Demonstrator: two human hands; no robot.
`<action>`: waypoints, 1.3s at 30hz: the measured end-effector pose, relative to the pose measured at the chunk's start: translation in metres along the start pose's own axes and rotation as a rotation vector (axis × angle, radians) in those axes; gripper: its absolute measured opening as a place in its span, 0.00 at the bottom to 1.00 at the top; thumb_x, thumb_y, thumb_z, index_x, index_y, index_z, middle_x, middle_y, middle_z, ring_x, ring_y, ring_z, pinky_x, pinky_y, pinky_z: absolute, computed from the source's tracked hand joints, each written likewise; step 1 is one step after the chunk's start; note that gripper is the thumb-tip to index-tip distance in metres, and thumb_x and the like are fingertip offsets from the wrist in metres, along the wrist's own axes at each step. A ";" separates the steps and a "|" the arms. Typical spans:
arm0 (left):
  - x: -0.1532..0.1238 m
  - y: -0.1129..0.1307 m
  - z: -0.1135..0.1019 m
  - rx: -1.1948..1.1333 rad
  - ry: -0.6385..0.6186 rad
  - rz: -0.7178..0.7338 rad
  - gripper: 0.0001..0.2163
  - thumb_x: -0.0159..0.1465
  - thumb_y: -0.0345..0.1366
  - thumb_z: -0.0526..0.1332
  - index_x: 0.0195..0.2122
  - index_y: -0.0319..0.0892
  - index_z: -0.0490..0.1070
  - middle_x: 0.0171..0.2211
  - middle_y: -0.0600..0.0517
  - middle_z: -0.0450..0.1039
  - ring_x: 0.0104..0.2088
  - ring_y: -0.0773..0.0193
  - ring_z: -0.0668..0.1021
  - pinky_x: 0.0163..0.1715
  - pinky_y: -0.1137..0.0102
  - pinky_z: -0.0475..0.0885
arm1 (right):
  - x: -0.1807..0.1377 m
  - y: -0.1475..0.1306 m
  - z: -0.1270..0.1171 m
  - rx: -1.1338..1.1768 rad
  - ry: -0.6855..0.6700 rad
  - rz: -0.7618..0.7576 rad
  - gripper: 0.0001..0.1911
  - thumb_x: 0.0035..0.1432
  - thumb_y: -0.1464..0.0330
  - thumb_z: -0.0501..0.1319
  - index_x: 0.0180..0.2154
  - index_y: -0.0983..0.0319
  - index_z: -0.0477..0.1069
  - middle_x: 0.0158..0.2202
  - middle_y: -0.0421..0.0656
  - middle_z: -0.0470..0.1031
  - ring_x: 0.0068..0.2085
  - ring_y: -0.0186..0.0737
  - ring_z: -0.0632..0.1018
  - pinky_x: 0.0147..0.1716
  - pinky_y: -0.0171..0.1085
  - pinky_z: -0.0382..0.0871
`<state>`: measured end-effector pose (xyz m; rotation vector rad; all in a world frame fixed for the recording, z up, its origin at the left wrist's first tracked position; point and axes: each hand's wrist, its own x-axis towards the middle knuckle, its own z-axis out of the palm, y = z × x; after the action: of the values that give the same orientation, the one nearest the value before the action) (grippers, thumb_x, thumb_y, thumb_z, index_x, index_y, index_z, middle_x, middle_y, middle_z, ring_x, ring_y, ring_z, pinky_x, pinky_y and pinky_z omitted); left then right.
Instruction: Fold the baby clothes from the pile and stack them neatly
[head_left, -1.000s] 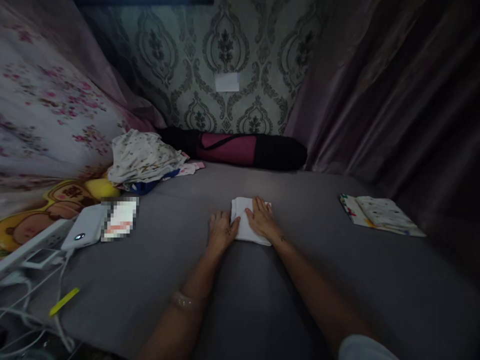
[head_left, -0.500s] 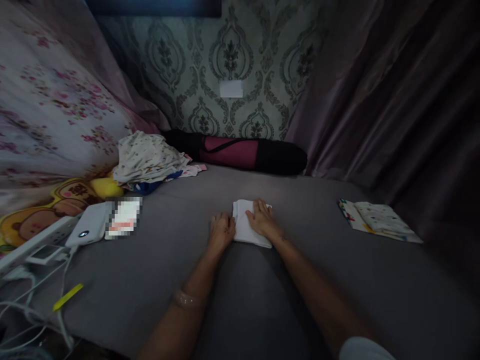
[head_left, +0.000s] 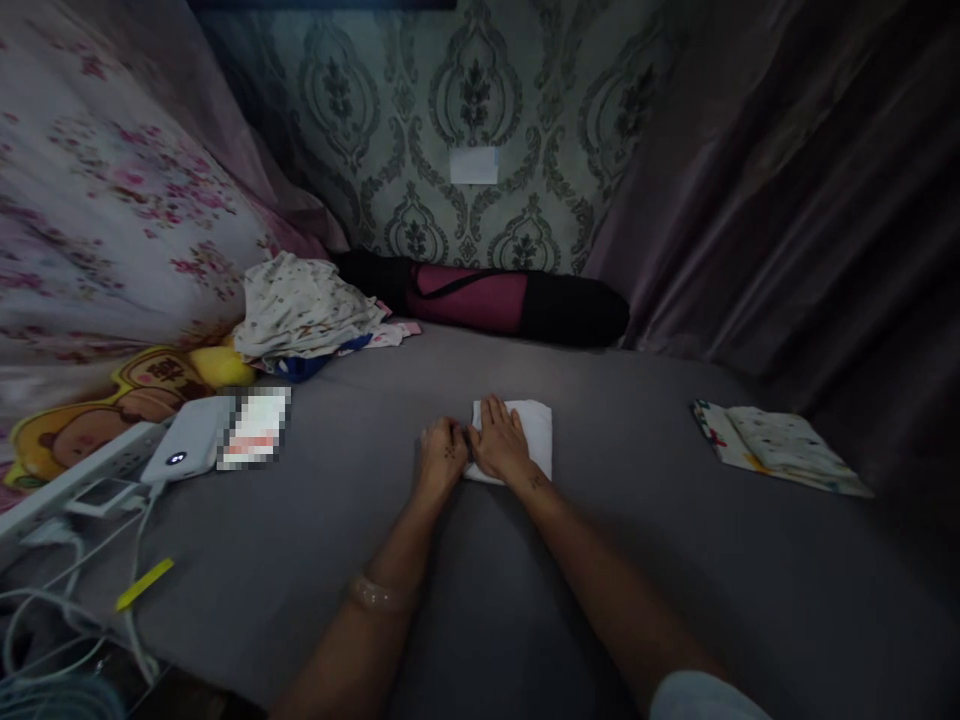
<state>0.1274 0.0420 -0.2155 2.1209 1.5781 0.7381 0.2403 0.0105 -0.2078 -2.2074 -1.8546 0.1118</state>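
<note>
A small folded white cloth [head_left: 534, 432] lies on the grey bed sheet [head_left: 480, 600] in front of me. My right hand [head_left: 498, 440] rests flat on the cloth's left half, fingers stretched out. My left hand [head_left: 442, 456] sits at the cloth's left edge with its fingers curled, touching the right hand; whether it pinches the cloth I cannot make out.
A pile of unfolded printed clothes [head_left: 304, 312] lies at the back left. Folded printed cloths [head_left: 780, 445] lie at the right. A black and maroon bag [head_left: 510, 300] lies along the wall. A white device [head_left: 187, 450], power strip [head_left: 75, 475] and cables [head_left: 67, 610] sit at the left edge.
My right hand has slid left across the white cloth toward my left hand, baring the cloth's right half. The camera shifted slightly.
</note>
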 end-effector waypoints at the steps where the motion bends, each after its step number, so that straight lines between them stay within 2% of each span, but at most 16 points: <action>1: 0.000 0.000 0.000 -0.005 0.003 -0.006 0.11 0.65 0.32 0.50 0.39 0.39 0.73 0.38 0.44 0.77 0.42 0.58 0.76 0.46 0.66 0.64 | 0.000 0.000 0.000 0.001 0.003 0.001 0.33 0.66 0.60 0.43 0.65 0.73 0.48 0.68 0.52 0.46 0.67 0.47 0.49 0.63 0.48 0.39; 9: 0.003 -0.007 0.001 -0.062 0.042 -0.048 0.12 0.65 0.31 0.50 0.42 0.39 0.72 0.40 0.44 0.77 0.43 0.59 0.76 0.44 0.68 0.66 | -0.007 0.000 -0.005 0.021 0.041 -0.025 0.31 0.66 0.61 0.43 0.65 0.73 0.50 0.68 0.53 0.47 0.67 0.46 0.50 0.64 0.47 0.41; 14: 0.003 -0.011 0.002 -0.124 0.032 -0.053 0.13 0.65 0.31 0.49 0.43 0.38 0.71 0.39 0.44 0.77 0.41 0.59 0.76 0.43 0.67 0.67 | -0.036 -0.011 -0.013 0.042 0.040 -0.083 0.30 0.67 0.63 0.41 0.64 0.74 0.53 0.67 0.54 0.48 0.67 0.48 0.49 0.64 0.49 0.39; 18: 0.003 -0.013 0.001 -0.136 0.035 -0.083 0.13 0.65 0.31 0.48 0.43 0.39 0.71 0.40 0.44 0.76 0.42 0.59 0.76 0.45 0.67 0.67 | -0.056 -0.019 -0.010 0.029 0.007 -0.149 0.30 0.66 0.63 0.42 0.64 0.73 0.53 0.68 0.52 0.47 0.68 0.46 0.46 0.65 0.48 0.35; 23: 0.004 -0.015 0.003 -0.142 0.047 -0.069 0.14 0.64 0.32 0.48 0.43 0.38 0.72 0.40 0.44 0.76 0.42 0.60 0.76 0.45 0.67 0.68 | -0.059 -0.021 -0.004 0.013 0.018 -0.145 0.29 0.66 0.63 0.42 0.64 0.72 0.54 0.68 0.50 0.48 0.68 0.43 0.46 0.65 0.46 0.32; 27: 0.005 -0.016 0.005 -0.142 0.027 -0.036 0.14 0.64 0.32 0.48 0.43 0.38 0.72 0.40 0.45 0.77 0.41 0.61 0.76 0.44 0.69 0.68 | -0.059 -0.018 -0.010 0.058 -0.004 -0.165 0.29 0.67 0.63 0.41 0.64 0.70 0.54 0.68 0.49 0.48 0.68 0.42 0.46 0.65 0.45 0.33; 29: 0.005 -0.015 0.005 -0.117 0.000 -0.013 0.14 0.64 0.32 0.49 0.43 0.39 0.72 0.40 0.45 0.77 0.40 0.61 0.76 0.43 0.69 0.68 | -0.059 -0.012 -0.015 0.085 0.013 -0.129 0.29 0.68 0.62 0.39 0.64 0.71 0.54 0.68 0.49 0.48 0.68 0.42 0.47 0.65 0.45 0.35; 33: 0.002 -0.008 0.005 -0.012 -0.047 0.005 0.13 0.65 0.35 0.50 0.42 0.40 0.73 0.40 0.46 0.77 0.41 0.60 0.76 0.44 0.68 0.67 | -0.057 0.007 -0.021 0.061 0.148 0.062 0.31 0.68 0.60 0.38 0.65 0.73 0.51 0.68 0.51 0.44 0.68 0.45 0.45 0.64 0.48 0.33; 36: -0.002 -0.002 0.005 0.067 -0.074 0.014 0.15 0.66 0.42 0.51 0.41 0.40 0.74 0.42 0.43 0.77 0.43 0.57 0.76 0.46 0.65 0.65 | -0.054 0.019 -0.016 0.046 0.119 0.155 0.33 0.67 0.59 0.40 0.65 0.75 0.50 0.68 0.54 0.45 0.68 0.47 0.46 0.64 0.48 0.34; 39: -0.005 0.004 0.005 0.119 -0.110 0.003 0.19 0.65 0.49 0.51 0.40 0.41 0.75 0.42 0.42 0.76 0.45 0.53 0.75 0.46 0.61 0.65 | -0.052 0.023 -0.010 0.043 0.099 0.168 0.33 0.67 0.58 0.39 0.64 0.75 0.51 0.67 0.55 0.47 0.68 0.48 0.47 0.64 0.49 0.33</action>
<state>0.1323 0.0361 -0.2176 2.2077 1.5968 0.5302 0.2545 -0.0449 -0.2095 -2.2925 -1.6001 0.0718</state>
